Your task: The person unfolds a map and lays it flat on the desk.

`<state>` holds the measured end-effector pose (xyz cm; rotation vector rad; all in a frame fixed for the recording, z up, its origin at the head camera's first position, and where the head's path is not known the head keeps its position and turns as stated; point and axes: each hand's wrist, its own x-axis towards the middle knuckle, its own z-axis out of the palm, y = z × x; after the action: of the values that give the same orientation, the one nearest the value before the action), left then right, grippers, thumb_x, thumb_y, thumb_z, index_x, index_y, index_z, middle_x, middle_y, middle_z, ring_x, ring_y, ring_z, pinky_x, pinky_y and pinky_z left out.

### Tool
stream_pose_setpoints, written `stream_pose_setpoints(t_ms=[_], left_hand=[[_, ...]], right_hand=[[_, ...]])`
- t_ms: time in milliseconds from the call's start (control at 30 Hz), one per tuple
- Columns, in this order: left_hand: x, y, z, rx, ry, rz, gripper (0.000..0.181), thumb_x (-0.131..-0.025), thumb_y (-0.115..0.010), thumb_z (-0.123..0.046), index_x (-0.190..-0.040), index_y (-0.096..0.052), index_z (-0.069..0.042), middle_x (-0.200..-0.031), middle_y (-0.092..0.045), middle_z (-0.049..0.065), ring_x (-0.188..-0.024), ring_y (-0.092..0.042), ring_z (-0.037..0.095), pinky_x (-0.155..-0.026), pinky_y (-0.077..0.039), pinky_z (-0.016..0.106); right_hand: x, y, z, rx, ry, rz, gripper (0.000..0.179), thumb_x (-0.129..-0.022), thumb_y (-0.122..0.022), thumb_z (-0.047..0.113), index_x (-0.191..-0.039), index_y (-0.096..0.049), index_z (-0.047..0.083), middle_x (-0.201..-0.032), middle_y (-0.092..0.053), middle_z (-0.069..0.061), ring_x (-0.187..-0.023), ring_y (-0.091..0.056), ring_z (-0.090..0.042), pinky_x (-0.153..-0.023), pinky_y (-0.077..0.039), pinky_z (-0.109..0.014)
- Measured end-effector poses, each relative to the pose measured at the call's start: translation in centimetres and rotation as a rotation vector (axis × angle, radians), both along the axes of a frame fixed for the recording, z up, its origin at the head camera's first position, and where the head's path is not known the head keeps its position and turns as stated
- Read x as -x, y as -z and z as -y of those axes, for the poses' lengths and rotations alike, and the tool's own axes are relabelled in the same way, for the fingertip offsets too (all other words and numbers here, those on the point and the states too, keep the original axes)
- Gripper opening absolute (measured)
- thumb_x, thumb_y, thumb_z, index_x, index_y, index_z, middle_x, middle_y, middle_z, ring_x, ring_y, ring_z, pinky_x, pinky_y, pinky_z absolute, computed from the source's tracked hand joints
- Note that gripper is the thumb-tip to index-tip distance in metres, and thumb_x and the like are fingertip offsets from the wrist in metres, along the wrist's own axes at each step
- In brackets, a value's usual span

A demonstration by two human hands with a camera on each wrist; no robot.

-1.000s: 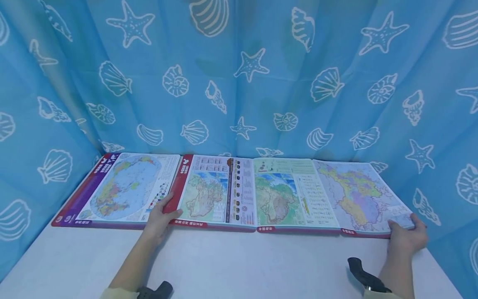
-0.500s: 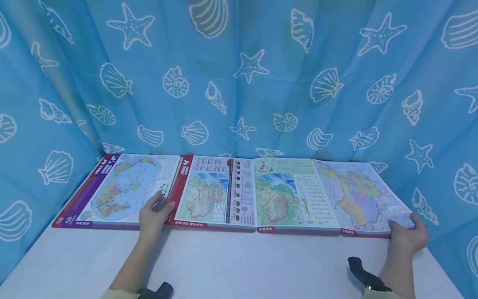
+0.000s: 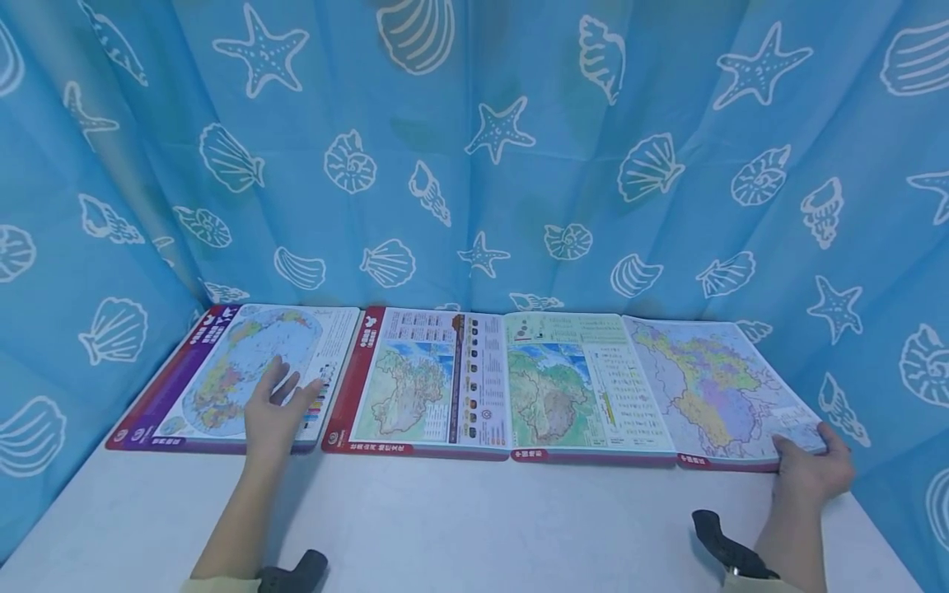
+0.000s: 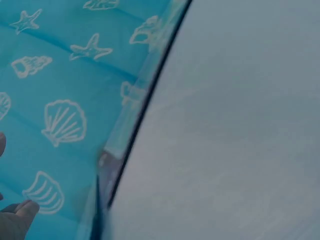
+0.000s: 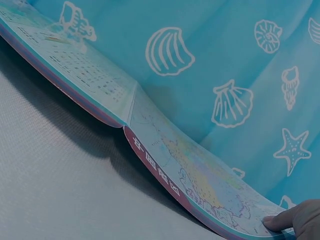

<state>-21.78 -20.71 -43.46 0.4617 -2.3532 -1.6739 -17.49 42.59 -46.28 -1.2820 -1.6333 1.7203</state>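
1. I see the pale worktop (image 3: 474, 527) nearest; only the left wrist view shows its dark edge.
2. The right grip (image 3: 815, 471) pinches a corner of the three-panel map (image 3: 552, 395); the right wrist view reveals it curving above its shadow.
3. The left grip (image 3: 273, 408), fingers loose, holding nothing, is over the round-cornered world map (image 3: 230, 362) alongside.
4. Behind hangs a rippled blue shell-print curtain (image 3: 460, 198).

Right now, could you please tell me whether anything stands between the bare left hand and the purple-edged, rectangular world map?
Nothing visible does: in the head view, the left hand is over the world map with no other object between them, though whether it touches is unclear.
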Motion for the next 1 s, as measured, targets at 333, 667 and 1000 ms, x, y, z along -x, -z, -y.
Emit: stream_pose_setpoints(t_ms=[333, 667, 1000], left_hand=[[-0.8, -2.8, 3.4, -0.071, -0.138, -0.011, 0.085, -0.084, -0.061, -0.054, -0.151, -0.011, -0.037, -0.157, -0.022, -0.004, -0.141, -0.029, 0.020, -0.111, -0.030, 0.039], [-1.4, -3.0, 6.7, -0.092, -0.249, 0.003, 0.088, -0.082, -0.064, -0.052, -0.150, -0.009, -0.040, -0.158, -0.016, -0.010, -0.143, -0.024, 0.016, -0.110, -0.029, 0.030], [-2.1, -3.1, 10.1, -0.077, -0.274, 0.049, 0.093, -0.083, -0.061, -0.051, -0.150, 0.001, -0.036, -0.159, -0.010, -0.005, -0.144, -0.018, 0.016, -0.114, -0.024, 0.031]], right_hand=[[0.0, 0.2, -0.1, 0.012, 0.010, -0.003, 0.072, -0.088, -0.066, 0.020, -0.148, -0.028, 0.035, -0.156, -0.019, 0.011, -0.143, -0.023, -0.013, -0.111, -0.028, -0.035], [0.0, 0.4, -0.3, -0.032, -0.006, 0.026, 0.071, -0.090, -0.063, 0.022, -0.148, -0.025, 0.035, -0.157, -0.017, 0.010, -0.143, -0.022, -0.015, -0.111, -0.028, -0.035], [0.3, 0.7, -0.5, -0.059, -0.008, 0.058, 0.070, -0.091, -0.063, 0.022, -0.148, -0.025, 0.036, -0.158, -0.015, 0.007, -0.143, -0.022, -0.018, -0.110, -0.030, -0.037]])
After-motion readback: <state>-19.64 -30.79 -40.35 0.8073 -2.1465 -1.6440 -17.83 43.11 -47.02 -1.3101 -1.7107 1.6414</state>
